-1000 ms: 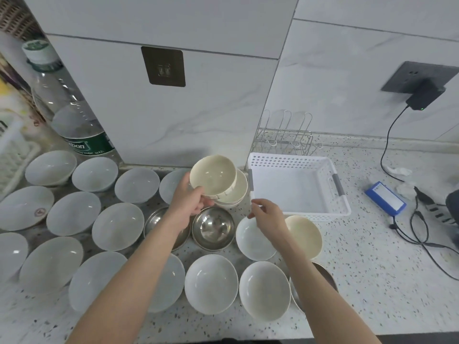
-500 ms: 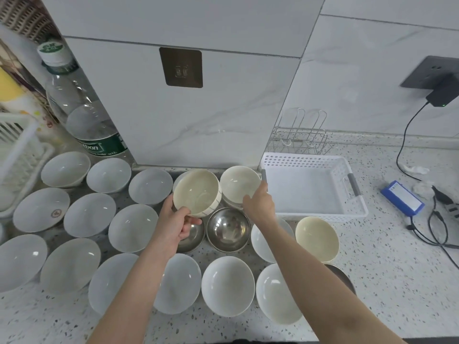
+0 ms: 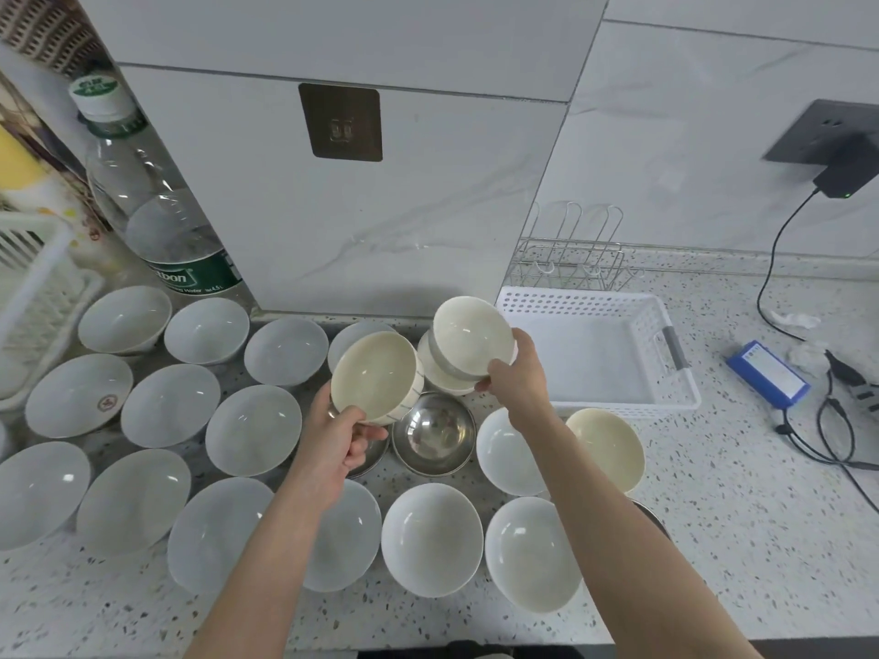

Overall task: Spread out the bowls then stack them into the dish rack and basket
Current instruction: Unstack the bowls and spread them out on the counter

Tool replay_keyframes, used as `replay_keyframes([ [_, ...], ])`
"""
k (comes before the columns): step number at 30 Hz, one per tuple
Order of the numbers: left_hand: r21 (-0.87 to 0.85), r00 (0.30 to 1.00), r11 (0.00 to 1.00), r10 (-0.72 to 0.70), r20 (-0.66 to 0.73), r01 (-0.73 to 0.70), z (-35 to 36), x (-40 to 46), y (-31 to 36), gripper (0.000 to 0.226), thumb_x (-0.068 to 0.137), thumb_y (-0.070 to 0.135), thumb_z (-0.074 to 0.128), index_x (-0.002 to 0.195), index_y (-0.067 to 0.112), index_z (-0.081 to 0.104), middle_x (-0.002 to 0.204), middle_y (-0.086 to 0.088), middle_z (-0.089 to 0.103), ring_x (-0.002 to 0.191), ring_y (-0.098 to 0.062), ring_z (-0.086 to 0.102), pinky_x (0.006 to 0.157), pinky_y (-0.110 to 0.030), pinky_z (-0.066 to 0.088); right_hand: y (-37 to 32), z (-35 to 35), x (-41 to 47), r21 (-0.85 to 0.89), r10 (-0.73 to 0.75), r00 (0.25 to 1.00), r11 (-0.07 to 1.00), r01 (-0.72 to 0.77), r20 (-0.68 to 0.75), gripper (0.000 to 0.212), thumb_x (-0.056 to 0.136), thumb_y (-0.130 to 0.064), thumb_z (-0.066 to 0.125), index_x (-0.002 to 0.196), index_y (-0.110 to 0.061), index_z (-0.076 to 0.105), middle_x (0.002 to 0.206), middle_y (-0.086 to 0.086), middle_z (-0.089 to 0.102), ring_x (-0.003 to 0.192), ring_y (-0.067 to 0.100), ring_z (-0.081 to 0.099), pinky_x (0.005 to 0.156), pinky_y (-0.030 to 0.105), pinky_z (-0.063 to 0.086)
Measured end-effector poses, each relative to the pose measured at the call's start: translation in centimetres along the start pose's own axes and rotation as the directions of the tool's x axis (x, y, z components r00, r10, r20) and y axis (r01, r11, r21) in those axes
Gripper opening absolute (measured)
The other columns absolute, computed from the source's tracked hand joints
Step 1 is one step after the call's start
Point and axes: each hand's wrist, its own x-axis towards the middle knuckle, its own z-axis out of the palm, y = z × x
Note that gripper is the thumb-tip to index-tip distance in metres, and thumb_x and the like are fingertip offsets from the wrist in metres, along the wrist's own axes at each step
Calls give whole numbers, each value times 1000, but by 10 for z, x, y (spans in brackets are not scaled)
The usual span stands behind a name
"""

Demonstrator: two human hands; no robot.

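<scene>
White bowls [image 3: 430, 538] lay spread open side up across the speckled countertop [image 3: 742, 539] at the near edge, filling everything from nine o'clock round to six. Just beyond them, near the centre, sat a steel bowl [image 3: 434, 432], with a cream bowl [image 3: 606, 447] on the counter at its three o'clock. The left hand [image 3: 338, 443] was clamped on a cream bowl with thin blue stripes [image 3: 375, 377], thumb on the near rim and fingers curled under the base, holding it tilted above the counter. At its two o'clock the right hand [image 3: 516, 377] gripped another cream bowl [image 3: 472, 336] by the rim — lifted clear of a short stack of cream bowls [image 3: 440, 375] that stood directly beneath it. The two held bowls were close together; whether they touched could not be told. At three o'clock from the stack, just beside it, stood the white perforated basket [image 3: 594, 304], nothing visible inside it, a grey handle on its right wall. Behind the basket at twelve o'clock was the wire dish rack [image 3: 573, 259], set against the marble wall. Farther right lay a blue box [image 3: 766, 374] and black cables [image 3: 832, 439] — a charger [image 3: 844, 176] was plugged into the wall outlet above them. Far off at ten o'clock stood a large clear water bottle [image 3: 157, 202].
</scene>
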Motion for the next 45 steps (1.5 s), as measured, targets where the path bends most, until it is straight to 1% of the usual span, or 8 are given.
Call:
replay_keyframes([
  [5,-15,1000,1000,2,7,-2,16,-13,-9,41,90,-6,43,119,21,53,67,-10,70,48,-11,58,33,-16,21,10,-40,-9,223,46,999,974,-39,-27,57,83,0,41,129,-34,39,110,21,63,42,7,62,34,14,35],
  [8,-29,1000,1000,7,11,-7,34,-24,-13,42,91,-6,43,121,21,54,77,-14,70,50,-11,61,31,-16,23,24,-74,-13,270,52,996,962,-30,-74,56,82,1,41,128,-32,40,108,27,65,45,8,64,34,14,35],
  [16,-107,1000,994,17,18,-15,116,-59,-38,41,93,-6,43,114,27,56,68,-7,69,45,-8,58,32,-15,20,71,-186,-16,288,46,986,958,3,-162,65,83,4,40,135,-35,38,106,22,65,45,6,63,36,14,37],
  [22,-226,1000,974,-6,-4,6,187,-83,-79,39,96,-1,44,110,31,60,58,-10,62,34,-3,37,32,-14,20,123,-265,-16,184,31,984,983,2,-173,68,85,2,42,142,-34,35,114,9,59,51,9,66,46,20,45],
  [25,-246,999,969,-11,-43,0,215,-92,-95,35,96,-1,45,108,29,59,55,-8,64,33,-3,39,31,-13,21,150,-287,-19,88,37,990,996,-25,-134,68,86,1,42,141,-39,34,97,-2,63,56,12,68,53,27,48],
  [30,-203,997,979,-4,-71,-11,236,-108,-108,33,94,-2,47,114,23,57,64,-10,70,43,-6,48,32,-15,22,175,-296,-22,-103,50,999,993,-51,-7,67,85,-3,41,140,-40,30,103,8,66,52,6,65,38,15,42],
  [35,-180,997,984,-19,-71,6,241,-116,-115,38,94,-4,45,122,21,54,62,-12,67,38,-6,49,31,-15,24,185,-286,-16,-143,63,995,988,-51,81,67,84,-2,40,140,-37,32,103,4,60,57,12,68,46,21,46],
  [45,-114,999,993,-35,-33,31,230,-122,-128,44,92,-5,43,124,22,54,61,-16,65,35,-7,43,32,-17,25,192,-274,-11,-162,69,994,985,-54,90,68,84,0,39,140,-38,31,91,4,62,60,12,67,41,18,44],
])
